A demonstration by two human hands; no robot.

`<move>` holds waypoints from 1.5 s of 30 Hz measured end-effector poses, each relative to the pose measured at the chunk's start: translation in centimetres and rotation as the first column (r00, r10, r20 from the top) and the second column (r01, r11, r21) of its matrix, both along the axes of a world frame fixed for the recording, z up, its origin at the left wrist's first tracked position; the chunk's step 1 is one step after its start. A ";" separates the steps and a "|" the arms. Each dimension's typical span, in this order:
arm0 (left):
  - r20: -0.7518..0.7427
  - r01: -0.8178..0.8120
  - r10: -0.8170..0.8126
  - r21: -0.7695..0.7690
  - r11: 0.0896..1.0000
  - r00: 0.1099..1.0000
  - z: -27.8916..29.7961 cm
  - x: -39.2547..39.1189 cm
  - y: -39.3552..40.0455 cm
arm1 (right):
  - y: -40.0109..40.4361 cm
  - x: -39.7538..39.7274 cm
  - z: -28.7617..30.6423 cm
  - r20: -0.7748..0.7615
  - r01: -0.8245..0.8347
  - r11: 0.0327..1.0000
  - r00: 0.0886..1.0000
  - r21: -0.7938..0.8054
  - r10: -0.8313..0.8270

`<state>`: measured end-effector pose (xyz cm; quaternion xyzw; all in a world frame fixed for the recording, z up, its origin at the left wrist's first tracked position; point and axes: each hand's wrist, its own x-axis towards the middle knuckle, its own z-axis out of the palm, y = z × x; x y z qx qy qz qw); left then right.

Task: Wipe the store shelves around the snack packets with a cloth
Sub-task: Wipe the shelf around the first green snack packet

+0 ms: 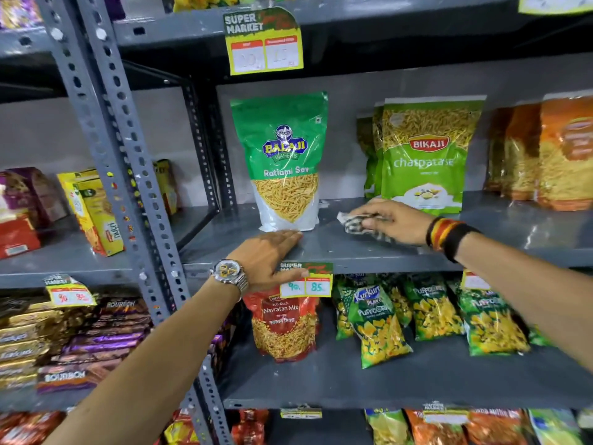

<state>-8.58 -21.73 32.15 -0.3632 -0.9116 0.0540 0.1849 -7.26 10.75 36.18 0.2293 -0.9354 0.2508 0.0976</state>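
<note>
A grey metal shelf (333, 248) holds an upright green Ratlami Sev packet (284, 162) and, to its right, green Bikaji packets (423, 152). My right hand (388, 221) presses a checked cloth (359, 224) flat on the shelf between the two packets, fingers closed over it. My left hand (268, 258), with a wristwatch, rests flat on the shelf's front edge just below the Ratlami Sev packet, fingers together and holding nothing.
Orange snack packets (545, 152) stand at the shelf's right end. A price tag (306, 281) hangs from the shelf edge. Below are a red Navratan Mix packet (282, 322) and green Puffcorn packets (382, 329). A perforated upright (128, 155) divides off biscuit shelves to the left.
</note>
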 end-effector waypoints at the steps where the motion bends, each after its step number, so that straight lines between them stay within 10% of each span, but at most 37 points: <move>1: -0.009 0.006 -0.006 -0.011 1.000 1.000 0.1 0.0 0.7 | 0.2 -1.0 -0.4 -0.013 0.055 0.998 0.998 0.013 -0.055; 8: -0.042 0.094 -0.097 -0.066 0.993 0.994 -0.8 -1.1 2.2 | 0.7 1.6 -1.9 -0.040 -0.163 0.973 0.984 0.164 0.172; 14: -0.023 0.111 -0.112 -0.029 0.993 0.993 -1.2 -1.5 2.2 | 1.0 -8.1 0.4 -0.116 0.107 0.992 0.987 -0.064 -0.114; 30: -0.034 0.132 -0.131 0.021 0.991 0.991 -2.0 -2.3 1.6 | -2.7 -27.1 -0.8 -0.013 0.329 0.933 0.944 0.148 -0.331; 45: 0.014 0.065 -0.065 -0.040 0.997 0.998 -1.3 -1.7 2.0 | -2.3 -13.8 0.8 0.111 0.007 0.990 0.994 0.141 -0.023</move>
